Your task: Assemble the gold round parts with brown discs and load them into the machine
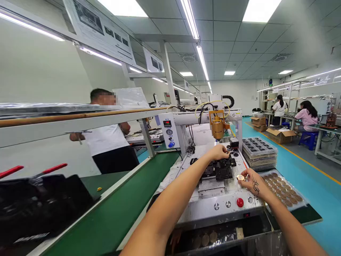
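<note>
Pinched shut between thumb and fingers of the right hand (252, 183) is one gold disc (240, 177), at four o'clock from the black fixture (223, 171), while the left hand (220, 152) curls at twelve o'clock (how far closed, or on what, I cannot tell). One white machine (199, 210) carries that fixture; one stack of trays (261, 159) stands at two o'clock, black parts filling its top tray, and one clear tray (303, 202), toward half past three, holds rows of similar discs, partly covered.
</note>
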{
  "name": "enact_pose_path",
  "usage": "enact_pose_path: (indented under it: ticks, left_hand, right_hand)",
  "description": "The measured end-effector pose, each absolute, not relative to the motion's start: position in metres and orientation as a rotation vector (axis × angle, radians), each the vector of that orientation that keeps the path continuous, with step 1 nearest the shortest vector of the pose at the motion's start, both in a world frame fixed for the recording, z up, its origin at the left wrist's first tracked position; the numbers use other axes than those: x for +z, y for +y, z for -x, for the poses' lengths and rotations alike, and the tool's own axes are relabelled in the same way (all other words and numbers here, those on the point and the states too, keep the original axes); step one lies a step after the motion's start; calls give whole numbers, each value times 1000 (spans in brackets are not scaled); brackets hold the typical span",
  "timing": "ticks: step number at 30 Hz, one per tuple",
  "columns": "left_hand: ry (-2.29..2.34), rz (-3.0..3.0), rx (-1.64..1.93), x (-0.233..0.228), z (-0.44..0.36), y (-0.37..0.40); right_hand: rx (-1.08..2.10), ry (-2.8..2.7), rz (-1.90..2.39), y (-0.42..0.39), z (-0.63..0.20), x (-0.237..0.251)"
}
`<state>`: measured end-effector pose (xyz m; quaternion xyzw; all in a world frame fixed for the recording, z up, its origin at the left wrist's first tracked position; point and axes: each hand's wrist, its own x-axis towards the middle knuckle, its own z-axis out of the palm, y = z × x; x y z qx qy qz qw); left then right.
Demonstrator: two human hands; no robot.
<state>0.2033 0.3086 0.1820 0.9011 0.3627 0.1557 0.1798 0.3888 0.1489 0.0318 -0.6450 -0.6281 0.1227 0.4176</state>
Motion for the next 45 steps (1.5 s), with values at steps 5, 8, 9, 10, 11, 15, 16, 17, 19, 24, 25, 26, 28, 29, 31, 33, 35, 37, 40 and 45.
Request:
enact_pose_path:
  ticks: [5,8,9,10,11,15,16,17,19,24,25,26,28,29,31,33,35,37,40,45]
  left_hand:
    - [920,-2309,717,196,-156,286]
    - [863,-2234,801,197,-131,260]
    - [848,-2218,820,197,-123,250]
    - [831,-2198,834,196,-114,241]
    - [814,-2177,845,195,-105,232]
    - [778,-2104,873,192,-66,202]
    - [785,-2093,875,190,-57,196]
    - [794,-2082,875,189,-48,191]
    - [817,-2063,877,185,-33,182]
    - [915,-2066,910,176,-1,163]
    - [943,-2065,928,175,5,158]
    - [971,-2067,946,174,10,154]
    - [1017,-2077,975,172,16,144]
    - [1028,-2083,987,171,17,139]
    - [1016,-2091,1013,169,16,130]
    - [984,-2094,1052,164,13,121]
    - [971,-2091,1102,152,12,112]
    - [994,-2068,1139,132,16,103]
    - [1032,-2010,1126,95,32,91]
    - [1031,-1955,963,38,41,80]
  right_hand:
    - [334,-1645,1478,190,-396,62]
    - [387,-1780,1445,232,-396,87]
    - [422,-1836,1445,244,-396,93]
    - [461,-1891,1449,255,-396,98]
    - [498,-1944,1453,263,-396,102]
    - [593,-2096,1452,275,-400,107]
    - [603,-2120,1449,276,-400,107]
    - [607,-2139,1446,275,-401,106]
    - [599,-2169,1444,275,-401,104]
    - [485,-2199,1441,279,-400,97]
    - [457,-2199,1437,280,-400,96]
    - [432,-2195,1434,281,-400,94]
    - [386,-2180,1434,283,-400,93]
    - [364,-2167,1436,283,-399,93]
    - [316,-2128,1438,282,-396,95]
    - [246,-2062,1429,273,-392,99]
    - [150,-1958,1419,251,-388,100]
    - [48,-1827,1417,213,-386,94]
    - [-63,-1650,1441,137,-390,71]
    - [-273,-1501,1564,47,-398,14]
